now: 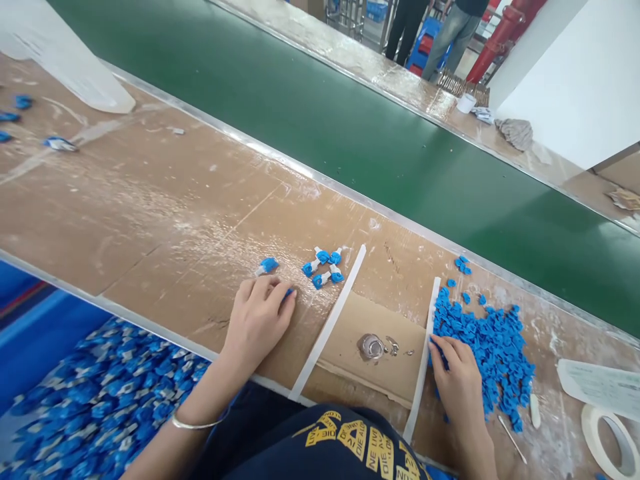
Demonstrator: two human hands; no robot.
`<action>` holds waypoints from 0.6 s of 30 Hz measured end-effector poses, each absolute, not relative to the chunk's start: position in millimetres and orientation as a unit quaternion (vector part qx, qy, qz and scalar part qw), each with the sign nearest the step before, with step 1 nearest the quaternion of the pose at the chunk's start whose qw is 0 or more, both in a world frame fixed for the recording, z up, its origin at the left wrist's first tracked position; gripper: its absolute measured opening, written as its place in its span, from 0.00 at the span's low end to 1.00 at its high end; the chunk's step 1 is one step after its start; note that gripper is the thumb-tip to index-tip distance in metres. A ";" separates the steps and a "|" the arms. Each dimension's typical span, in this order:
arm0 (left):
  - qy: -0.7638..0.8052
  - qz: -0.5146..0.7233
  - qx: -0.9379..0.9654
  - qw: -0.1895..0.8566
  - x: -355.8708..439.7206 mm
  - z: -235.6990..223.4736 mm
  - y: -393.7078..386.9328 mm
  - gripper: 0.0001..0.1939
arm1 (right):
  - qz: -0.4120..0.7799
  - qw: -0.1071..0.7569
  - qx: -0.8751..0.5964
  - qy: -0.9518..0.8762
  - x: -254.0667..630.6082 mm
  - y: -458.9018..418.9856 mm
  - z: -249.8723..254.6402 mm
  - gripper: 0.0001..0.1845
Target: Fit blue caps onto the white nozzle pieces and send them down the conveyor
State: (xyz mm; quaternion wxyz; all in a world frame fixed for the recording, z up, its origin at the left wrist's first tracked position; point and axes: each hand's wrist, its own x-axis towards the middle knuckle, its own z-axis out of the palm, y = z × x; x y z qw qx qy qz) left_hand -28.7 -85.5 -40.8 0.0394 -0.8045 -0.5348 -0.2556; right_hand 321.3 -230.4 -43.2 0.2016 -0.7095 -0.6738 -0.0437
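Observation:
My left hand [260,320] is closed in a pinch over the brown worktop, with a bit of a small blue part [289,292] showing between the fingertips. Just beyond it lies a blue-and-white part [269,265], and a cluster of similar parts [323,264] sits to its right. At the left edge of a heap of small blue pieces [493,347], my right hand [457,380] pinches a small blue piece [434,341], mostly hidden by the fingers. Between the hands, a small clear cup [373,347] stands on cardboard [350,327] with wet-looking spots around it.
White tape strips [333,313] flank the cardboard. A blue bin [45,340] full of blue-and-white parts is at lower left. A green conveyor belt [300,127] runs behind the worktop. A tape roll [590,427] and cotton swab [513,440] lie at right. People [453,37] stand beyond.

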 end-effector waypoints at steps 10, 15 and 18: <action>-0.505 -0.255 -0.825 -0.022 3.9 -29.3 -58.6 0.13 | -0.044 0.221 -0.741 -0.632 312.0 -230.9 -37.2 0.17; -0.521 -0.235 -0.819 -0.048 4.2 -28.8 -47.7 0.15 | 0.002 0.253 -0.717 -0.649 319.7 -239.8 -25.9 0.12; -0.533 -0.211 -0.815 -0.084 -0.9 -32.4 -39.5 0.16 | 0.007 0.247 -0.702 -0.669 319.3 -239.1 -31.6 0.14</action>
